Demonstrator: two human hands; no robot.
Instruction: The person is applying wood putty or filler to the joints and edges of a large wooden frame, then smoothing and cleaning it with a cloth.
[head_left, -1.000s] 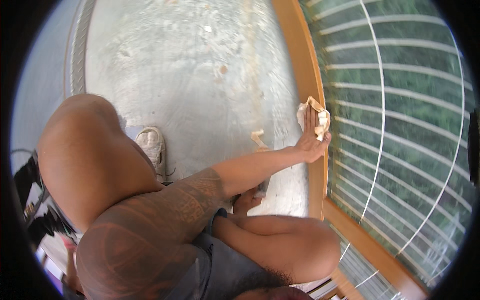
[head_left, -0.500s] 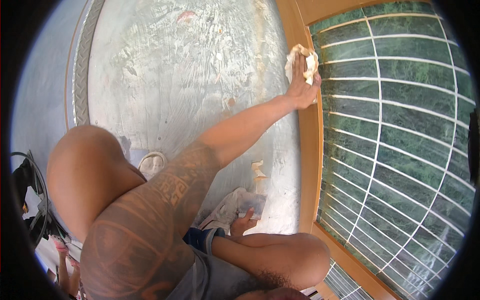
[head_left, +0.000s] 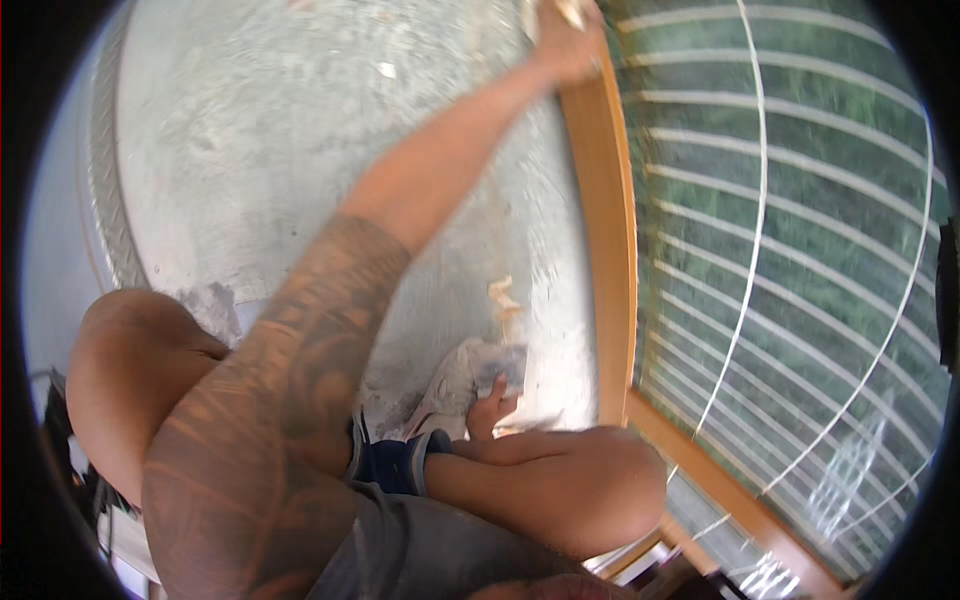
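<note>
- Head view: the left hand (head_left: pixel 568 45) has reached farther up than half a second ago; it now meets the upper edge of the picture, where before it lay wholly in sight lower down the wooden frame (head_left: pixel 605 250).
- Under that hand sits the crumpled pale cloth (head_left: pixel 571 12), partly cut off by the edge; earlier its whole outline showed. It is at the inner edge of the wooden frame, beside the grey streaked floor (head_left: pixel 250 120).
- Earlier the left fingers lay extended over the cloth. Now blur and the picture's edge hide their tips, so I cannot tell whether they are spread, pressed together or pinching.
- The tattooed left arm, more stretched than before, slants up across the floor and covers the far shoe that showed in the earlier frames.
- Low down, the right hand (head_left: pixel 488 412) is by the bent right knee, its fingers at the lower edge of a flat grey piece (head_left: pixel 508 362), as half a second ago. Whether it pinches the piece I cannot tell.
- A whitish shoe (head_left: pixel 450 385) is just left of that piece; a pale strip (head_left: pixel 502 300) lies above it on the floor.
- Right of the frame, the green panel (head_left: pixel 700 220) with white lines is more blurred than half a second ago.
</note>
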